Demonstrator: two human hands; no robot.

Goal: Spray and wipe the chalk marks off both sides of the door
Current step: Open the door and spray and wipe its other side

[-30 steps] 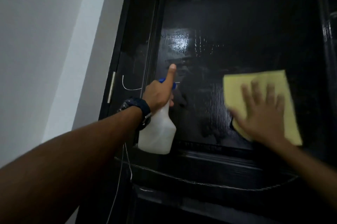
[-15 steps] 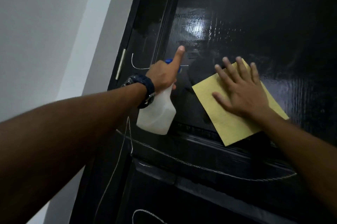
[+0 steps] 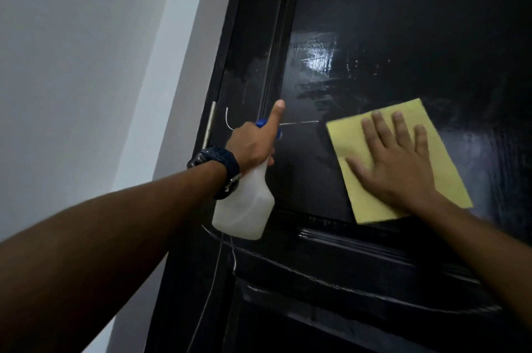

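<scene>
- The door (image 3: 403, 21) is black and glossy, filling the right and middle of the view; a bright patch of reflected light sits on its upper panel, with wet streaks around it.
- A raised rail crosses the door below the panel, and a long chalk line (image 3: 331, 280) curves along it — thinner chalk strokes run down the door's left edge.
- A short chalk mark (image 3: 299, 122) lies on the panel between the two hands, and a small curved one (image 3: 228, 119) sits left of it, near a pale hinge (image 3: 209, 128).
- The left hand (image 3: 253, 145) grips the neck of a white spray bottle (image 3: 244, 208) with a blue head, index finger straight up against the door.
- The right hand (image 3: 394, 162) lies flat, fingers spread, pressing a yellow cloth (image 3: 446, 174) to the panel — right of the bottle.
- A dark watch (image 3: 218, 165) is on the left wrist.
- A pale grey wall (image 3: 86, 65) fills the left side.
</scene>
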